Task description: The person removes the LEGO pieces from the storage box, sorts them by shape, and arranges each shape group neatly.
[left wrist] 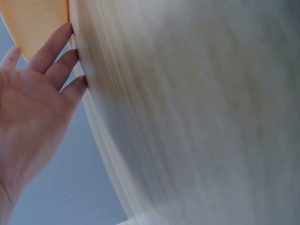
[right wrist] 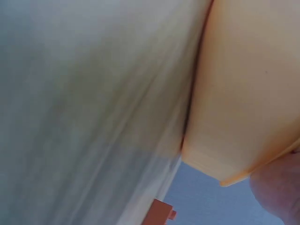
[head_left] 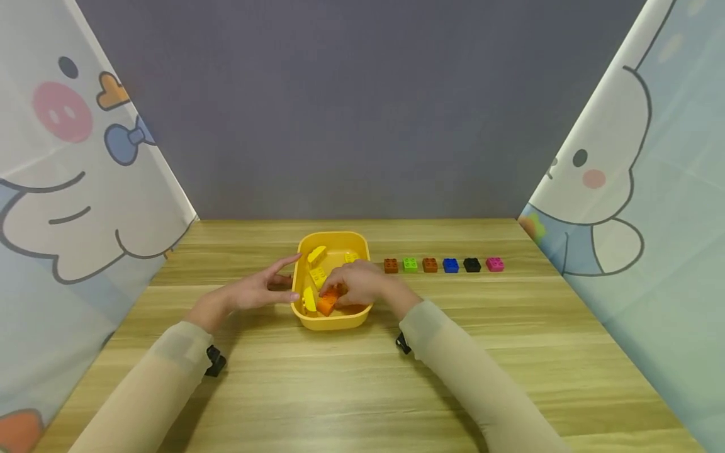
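A yellow plastic bin [head_left: 334, 323] stands on the table with several yellow toy bricks [head_left: 318, 277] inside. My right hand [head_left: 358, 281] reaches over its right rim and pinches an orange brick [head_left: 326, 304] low in the bin. At the left rim, my left hand [head_left: 257, 288] touches the wall with thumb and finger spread. The left wrist view shows that hand [left wrist: 35, 98] with loosely extended fingers near the bin [left wrist: 40, 18]. In the right wrist view the bin's wall [right wrist: 243, 93] hides most of my right hand [right wrist: 279, 187].
Right of the bin runs a spaced row of small bricks: brown [head_left: 391, 265], light green [head_left: 410, 265], another brown [head_left: 430, 265], blue [head_left: 450, 265], black [head_left: 472, 265] and pink [head_left: 495, 264]. A grey panel [head_left: 357, 113] closes off the wooden table's [head_left: 317, 390] back; printed cloths hang at both sides.
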The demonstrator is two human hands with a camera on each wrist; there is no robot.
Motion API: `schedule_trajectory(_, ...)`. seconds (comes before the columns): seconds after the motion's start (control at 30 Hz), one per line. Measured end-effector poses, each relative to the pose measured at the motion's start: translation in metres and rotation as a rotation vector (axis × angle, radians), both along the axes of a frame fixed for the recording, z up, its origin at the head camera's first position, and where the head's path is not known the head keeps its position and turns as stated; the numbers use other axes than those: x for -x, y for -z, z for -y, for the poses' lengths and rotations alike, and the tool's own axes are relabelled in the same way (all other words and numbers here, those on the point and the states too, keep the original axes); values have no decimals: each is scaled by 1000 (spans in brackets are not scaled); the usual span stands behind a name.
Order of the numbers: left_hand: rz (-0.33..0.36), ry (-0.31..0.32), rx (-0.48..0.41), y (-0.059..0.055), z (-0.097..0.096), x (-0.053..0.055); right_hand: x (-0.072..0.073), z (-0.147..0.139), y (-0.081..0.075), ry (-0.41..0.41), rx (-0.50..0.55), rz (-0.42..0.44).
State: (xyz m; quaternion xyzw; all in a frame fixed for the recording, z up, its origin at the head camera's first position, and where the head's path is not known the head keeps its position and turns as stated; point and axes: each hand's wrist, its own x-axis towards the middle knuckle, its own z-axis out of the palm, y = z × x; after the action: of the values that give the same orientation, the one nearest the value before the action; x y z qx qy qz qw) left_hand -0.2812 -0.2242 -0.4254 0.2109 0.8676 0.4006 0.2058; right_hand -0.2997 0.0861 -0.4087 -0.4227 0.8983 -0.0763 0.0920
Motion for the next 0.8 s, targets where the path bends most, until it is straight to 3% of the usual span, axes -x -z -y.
schedule_trajectory(0.37,-9,19,5,0,0,-2,-2,3,6,-1,-63,-73)
schedule_trajectory(0.8,-24,21,5,1,0,1,-3,4,4,31,-121,-46)
